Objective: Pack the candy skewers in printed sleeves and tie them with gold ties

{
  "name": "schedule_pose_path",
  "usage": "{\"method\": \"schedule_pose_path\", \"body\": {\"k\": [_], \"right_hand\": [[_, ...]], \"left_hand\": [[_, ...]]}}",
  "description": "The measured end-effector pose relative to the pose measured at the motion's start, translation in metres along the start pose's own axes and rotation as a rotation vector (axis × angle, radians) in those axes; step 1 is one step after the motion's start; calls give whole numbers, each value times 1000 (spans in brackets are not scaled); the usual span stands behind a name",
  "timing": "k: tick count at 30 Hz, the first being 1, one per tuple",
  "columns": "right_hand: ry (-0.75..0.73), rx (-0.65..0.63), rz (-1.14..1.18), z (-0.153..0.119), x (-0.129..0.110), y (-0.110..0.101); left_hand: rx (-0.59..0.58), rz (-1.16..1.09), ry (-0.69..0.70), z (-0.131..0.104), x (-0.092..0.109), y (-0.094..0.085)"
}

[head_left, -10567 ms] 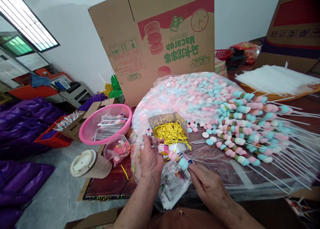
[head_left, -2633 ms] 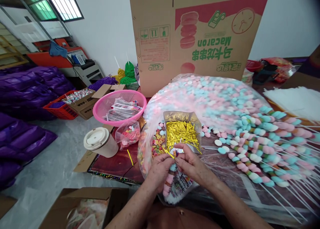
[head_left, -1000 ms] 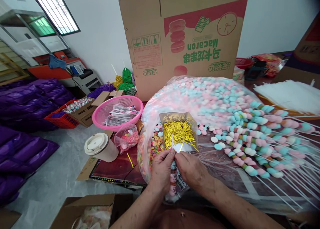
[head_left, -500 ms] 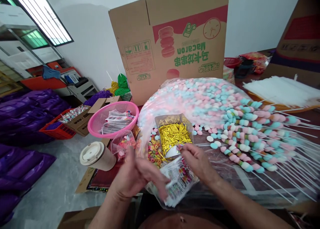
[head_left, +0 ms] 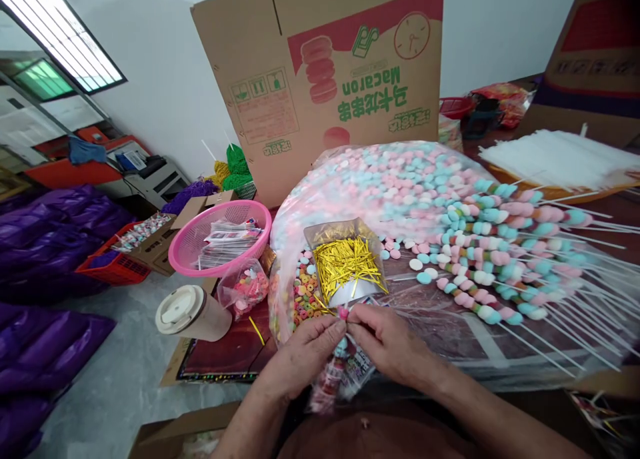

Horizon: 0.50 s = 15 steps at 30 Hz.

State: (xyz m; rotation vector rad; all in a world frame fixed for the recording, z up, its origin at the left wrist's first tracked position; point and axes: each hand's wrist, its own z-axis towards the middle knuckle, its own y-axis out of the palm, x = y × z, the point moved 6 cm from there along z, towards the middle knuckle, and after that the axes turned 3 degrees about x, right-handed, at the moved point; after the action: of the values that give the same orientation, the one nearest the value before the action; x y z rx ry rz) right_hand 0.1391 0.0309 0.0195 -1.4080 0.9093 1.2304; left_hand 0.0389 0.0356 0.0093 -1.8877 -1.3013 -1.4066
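My left hand (head_left: 306, 355) is closed around the upper part of a candy skewer (head_left: 327, 382) in a printed clear wrapper, which hangs down toward my lap. At its top a small pink tip sticks up between my fingertips. The fingers of my right hand (head_left: 390, 342) are pinched together at the same spot, touching the left fingertips; whether a tie is between them is hidden. Printed flat bags (head_left: 359, 372) lie beneath the right hand. Just beyond my hands stands an open box (head_left: 345, 293) of gold twist ties (head_left: 347, 262).
Pink, blue and white candies (head_left: 395, 179) fill a large plastic bag. Finished-looking candy skewers (head_left: 500, 265) are piled at right, near white sticks (head_left: 560, 159). To the left are a pink basket (head_left: 175, 255), a lidded cup (head_left: 213, 319) and a loose yellow tie (head_left: 257, 330).
My left hand, spread and blurred before, has closed and moved right to meet my right hand. A wrapped candy skewer now hangs between them. My right hand has come lower. The view has shifted slightly.
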Motion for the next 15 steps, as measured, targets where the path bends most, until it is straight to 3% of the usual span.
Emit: {"method": "schedule_pose_path", "body": {"k": [2, 5, 7, 9, 10, 11, 13, 15], "right_hand": [[-168, -47, -402, -7, -8, -9], [-223, -133, -667, -18, -1, -27], [-193, 56, -788, -23, 1, -57], [-211, 389, -923, -32, -7, -88], [-256, 511, -983, -39, -13, -95], [-331, 538, -1029, -45, -17, -94], [-440, 354, -1070, -53, -14, -77], [-400, 157, -1041, -64, 5, -65]], "left_hand": [[-68, 52, -89, -3, -8, -3], [-90, 142, -171, 0, -24, -5], [-39, 365, -87, 7, -28, -3], [40, 628, 89, 16, -21, 5], [65, 761, 204, 19, -15, 13], [65, 881, 323, 22, -9, 25], [-1, 1082, 521, 23, 1, 51], [-78, 1251, 661, 22, 6, 71]]}}
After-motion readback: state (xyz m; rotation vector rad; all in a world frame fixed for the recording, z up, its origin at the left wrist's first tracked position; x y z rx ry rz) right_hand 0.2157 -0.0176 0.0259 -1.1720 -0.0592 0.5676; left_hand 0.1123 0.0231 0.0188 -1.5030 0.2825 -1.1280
